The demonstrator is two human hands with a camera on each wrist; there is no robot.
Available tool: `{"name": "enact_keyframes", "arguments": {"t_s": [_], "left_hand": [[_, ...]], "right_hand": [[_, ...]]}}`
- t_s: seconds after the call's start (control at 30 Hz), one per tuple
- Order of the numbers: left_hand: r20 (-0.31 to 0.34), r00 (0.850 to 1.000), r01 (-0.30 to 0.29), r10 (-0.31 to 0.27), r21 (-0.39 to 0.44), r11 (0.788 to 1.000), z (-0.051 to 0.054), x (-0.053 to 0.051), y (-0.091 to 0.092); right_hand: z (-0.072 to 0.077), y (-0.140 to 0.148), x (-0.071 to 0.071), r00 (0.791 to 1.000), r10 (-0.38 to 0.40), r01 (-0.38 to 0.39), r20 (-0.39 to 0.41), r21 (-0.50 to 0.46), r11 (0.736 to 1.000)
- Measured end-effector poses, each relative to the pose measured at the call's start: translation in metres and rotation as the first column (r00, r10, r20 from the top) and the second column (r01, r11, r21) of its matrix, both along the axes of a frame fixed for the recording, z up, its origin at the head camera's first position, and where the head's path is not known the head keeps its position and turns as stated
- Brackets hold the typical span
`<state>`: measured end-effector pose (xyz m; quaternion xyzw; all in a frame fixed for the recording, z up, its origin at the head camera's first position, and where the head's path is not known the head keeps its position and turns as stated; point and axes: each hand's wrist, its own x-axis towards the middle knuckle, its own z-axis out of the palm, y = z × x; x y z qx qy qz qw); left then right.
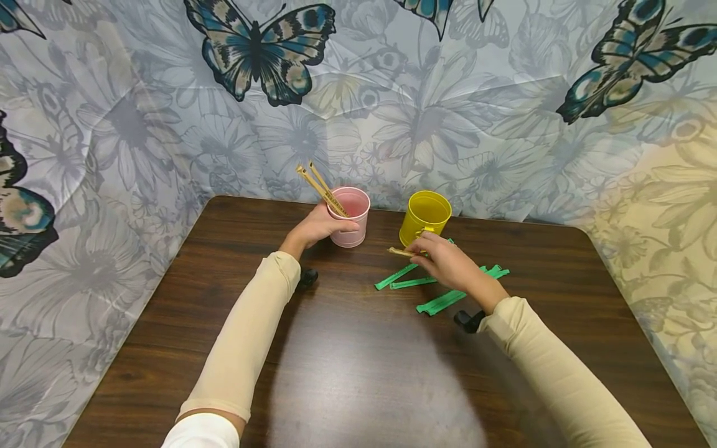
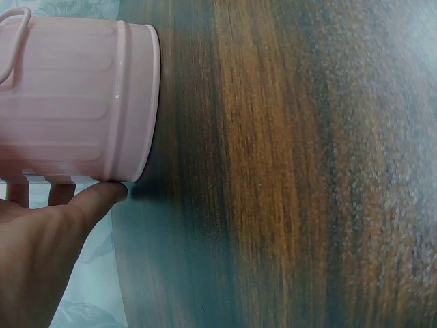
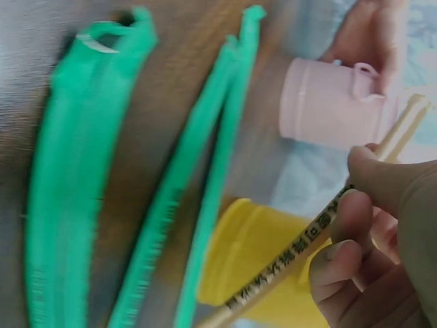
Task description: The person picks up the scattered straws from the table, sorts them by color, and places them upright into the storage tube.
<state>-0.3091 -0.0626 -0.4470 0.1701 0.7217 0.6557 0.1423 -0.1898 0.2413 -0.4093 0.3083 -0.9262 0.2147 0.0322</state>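
At the back of the table, my left hand (image 1: 315, 229) grips the side of a small pink bucket (image 1: 354, 235), thumb across its front. Two or so tan straws (image 1: 320, 188) lean out of that bucket to the left. My right hand (image 1: 448, 262) pinches a slim tan straw (image 3: 274, 265) printed with dark characters, between thumb and fingers, in front of a yellow bucket (image 1: 413, 223). Beneath the right hand lie several green wrapped straws (image 3: 82, 178). In the left wrist view the pink bucket's base is at or just above the tabletop; I cannot tell which.
The dark wooden table (image 1: 364, 373) has its back edge close to a butterfly-printed cloth (image 1: 437, 124) hanging behind. Black wrist cameras sit below both wrists, the right one (image 1: 469, 321) near the green straws.
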Motion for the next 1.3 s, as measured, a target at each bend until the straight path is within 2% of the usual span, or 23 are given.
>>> {"name": "enact_keyframes", "arguments": {"t_s": [0.3, 0.63, 0.87, 1.1, 1.3], "left_hand": [[0.005, 1.0, 0.01, -0.01, 0.004, 1.0, 0.0, -0.001, 0.0], [0.004, 1.0, -0.002, 0.002, 0.005, 1.0, 0.0, 0.001, -0.001], [0.003, 1.0, 0.004, -0.004, 0.005, 1.0, 0.001, 0.0, 0.0], [-0.007, 1.0, 0.022, -0.022, 0.035, 0.999, 0.003, 0.001, 0.0], [0.003, 1.0, 0.016, -0.016, 0.018, 1.0, 0.004, 0.002, -0.001]], "right_hand": [[0.028, -0.018, -0.006, 0.997, 0.014, -0.024, -0.073, -0.139, 0.99], [0.063, -0.047, -0.018, 0.999, 0.003, -0.016, -0.045, -0.299, 0.954], [0.087, -0.064, -0.027, 0.997, -0.031, 0.006, -0.069, -0.336, 0.942], [0.115, -0.081, -0.039, 0.999, -0.021, 0.002, -0.038, -0.441, 0.898], [0.133, -0.096, -0.049, 0.994, -0.045, -0.007, -0.098, -0.472, 0.882]]}}
